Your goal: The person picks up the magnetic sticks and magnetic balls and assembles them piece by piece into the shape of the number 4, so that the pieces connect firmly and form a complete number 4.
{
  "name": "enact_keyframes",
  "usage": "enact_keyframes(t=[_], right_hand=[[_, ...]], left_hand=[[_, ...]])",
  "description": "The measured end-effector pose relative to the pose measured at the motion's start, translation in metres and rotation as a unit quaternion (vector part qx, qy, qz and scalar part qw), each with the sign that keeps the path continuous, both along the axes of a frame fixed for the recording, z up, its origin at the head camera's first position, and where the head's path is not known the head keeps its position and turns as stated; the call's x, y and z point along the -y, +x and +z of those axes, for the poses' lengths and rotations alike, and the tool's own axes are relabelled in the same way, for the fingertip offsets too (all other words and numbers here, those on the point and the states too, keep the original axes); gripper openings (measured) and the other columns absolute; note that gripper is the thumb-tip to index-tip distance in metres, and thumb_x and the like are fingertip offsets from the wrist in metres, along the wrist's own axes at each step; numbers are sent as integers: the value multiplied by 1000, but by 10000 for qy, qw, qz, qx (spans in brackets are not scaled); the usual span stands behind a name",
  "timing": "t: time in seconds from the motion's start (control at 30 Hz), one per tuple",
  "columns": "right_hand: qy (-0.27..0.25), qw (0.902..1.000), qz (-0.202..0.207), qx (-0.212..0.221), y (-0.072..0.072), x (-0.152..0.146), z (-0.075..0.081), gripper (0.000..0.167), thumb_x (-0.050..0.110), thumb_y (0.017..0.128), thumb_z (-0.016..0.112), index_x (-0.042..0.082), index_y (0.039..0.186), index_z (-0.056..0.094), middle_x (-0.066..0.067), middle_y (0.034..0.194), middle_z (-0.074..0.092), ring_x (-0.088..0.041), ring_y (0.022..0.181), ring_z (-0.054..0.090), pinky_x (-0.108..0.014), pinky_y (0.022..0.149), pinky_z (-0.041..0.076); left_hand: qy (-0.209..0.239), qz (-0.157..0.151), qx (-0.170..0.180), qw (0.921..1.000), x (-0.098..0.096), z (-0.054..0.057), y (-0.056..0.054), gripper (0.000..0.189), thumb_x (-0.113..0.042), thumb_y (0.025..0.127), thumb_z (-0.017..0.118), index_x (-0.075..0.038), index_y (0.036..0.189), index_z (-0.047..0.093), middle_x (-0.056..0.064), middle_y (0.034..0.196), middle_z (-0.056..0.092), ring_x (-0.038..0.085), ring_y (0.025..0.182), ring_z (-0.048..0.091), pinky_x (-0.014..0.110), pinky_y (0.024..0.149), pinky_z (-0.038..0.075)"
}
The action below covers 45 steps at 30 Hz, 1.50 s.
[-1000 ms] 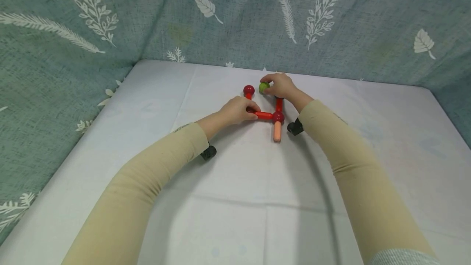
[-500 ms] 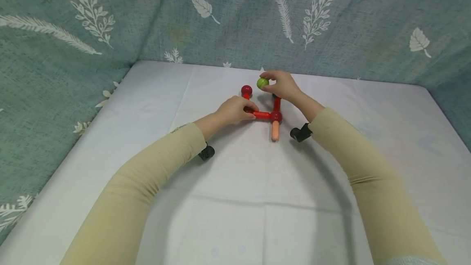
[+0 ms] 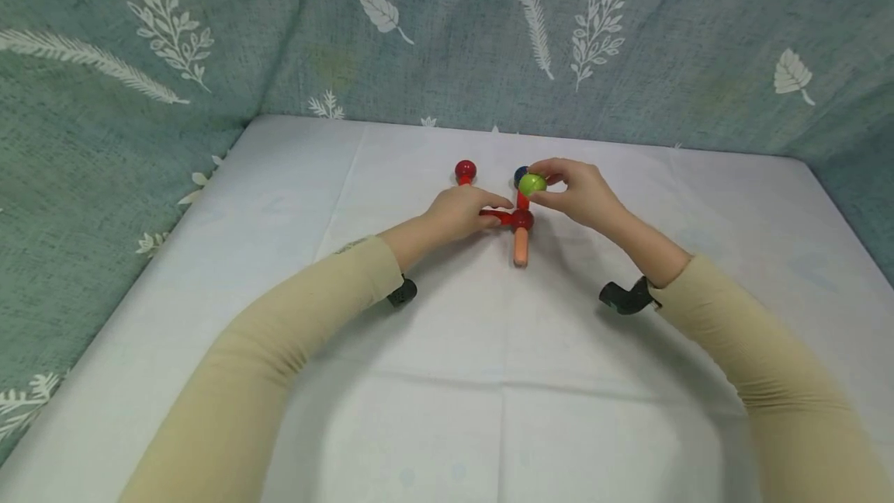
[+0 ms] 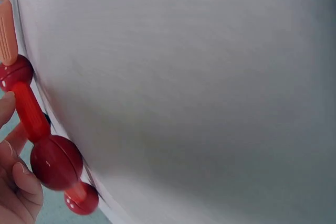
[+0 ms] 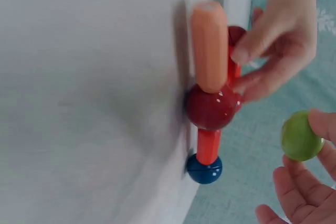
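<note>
A ball-and-stick toy frame lies on the white cloth, mostly red. My left hand [image 3: 461, 212] holds its crosswise red stick [image 4: 30, 113] between thumb and fingers. That stick runs between a left red ball [image 4: 56, 162] and a right red ball [image 5: 212, 107]. From the right ball an orange stick [image 3: 521, 247] points toward me, and another red stick [image 5: 208, 146] leads away to a blue ball [image 5: 205, 169]. A further red ball [image 3: 466, 171] tops the far left arm. Fingertips of my right hand [image 3: 583, 192] pinch a green ball [image 5: 300, 136], apart from the frame in the right wrist view.
The white cloth [image 3: 447, 425] covers the table. A green curtain with white leaf patterns [image 3: 433, 37] hangs behind its far edge and along the left side. Black wrist cameras [image 3: 625, 297] sit under both forearms.
My right hand has lifted the green ball and brought it toward me and to the right, uncovering the blue ball. My left hand has shifted slightly right, onto the crosswise stick.
</note>
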State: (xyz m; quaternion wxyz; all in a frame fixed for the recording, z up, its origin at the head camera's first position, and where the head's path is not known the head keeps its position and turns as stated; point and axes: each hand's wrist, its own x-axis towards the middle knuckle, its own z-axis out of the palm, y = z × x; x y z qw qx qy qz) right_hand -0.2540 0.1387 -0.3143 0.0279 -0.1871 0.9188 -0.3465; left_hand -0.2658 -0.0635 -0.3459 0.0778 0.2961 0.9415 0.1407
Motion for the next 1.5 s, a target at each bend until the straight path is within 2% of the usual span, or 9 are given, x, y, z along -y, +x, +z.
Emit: enact_keyframes(t=[0.13,0.27,0.47,0.6,0.77,0.93,1.2,1.5], right_hand=[[102,9998,160,-41,19,-9,-5,38,10,82,67,1,119,57,-15,113,61,-29,99,55,-43,87,44],[292,9992,239,118,39,-16,-10,41,9,82,67,-1,120,56,-16,113,60,-29,95,56,-41,82,48],[386,9980,438,250,62,-21,-18,38,6,80,68,-3,115,59,-16,108,62,-26,89,60,-38,76,50],[420,9968,586,345,72,-20,-26,36,6,78,69,-4,112,60,-15,104,63,-24,87,60,-35,74,50],[549,9944,754,504,77,-16,-34,37,6,78,70,-5,111,60,-13,101,64,-21,84,60,-31,72,51],[599,9923,956,505,79,-12,-36,34,4,77,69,-6,108,61,-13,97,63,-20,81,59,-31,71,51],[985,9878,1133,408,78,-3,-37,33,7,76,73,-1,106,63,-6,86,59,-16,75,49,-25,64,44],[1186,9867,1095,169,77,5,-36,37,11,73,77,6,107,62,-5,82,56,-16,71,49,-24,63,45]], left_hand=[[113,13,-37,9999,-6,-3,-1,36,-25,89,60,-28,125,58,-1,112,65,13,72,53,23,57,38],[180,4,7,9998,-12,-4,-1,36,-24,89,60,-29,125,57,-1,111,66,15,59,42,22,52,29],[72,-87,47,9999,-17,-3,0,39,-26,89,59,-30,127,55,1,109,66,16,69,47,21,55,31],[-16,-152,-9,9999,-18,-5,-2,37,-27,90,58,-30,127,55,1,116,63,16,80,54,22,59,37],[80,-114,0,9999,-19,-6,-4,34,-27,90,58,-30,125,58,-2,119,62,15,94,58,25,68,45],[142,-70,51,9999,-21,-5,-5,33,-27,90,58,-29,123,59,-2,119,62,15,102,58,27,75,47],[121,-16,98,9999,-23,-4,-5,34,-27,89,59,-29,123,59,-2,119,62,14,99,58,26,76,47],[107,31,192,9998,-25,-3,-6,34,-27,90,58,-29,123,59,-2,120,61,14,104,57,27,80,46]])
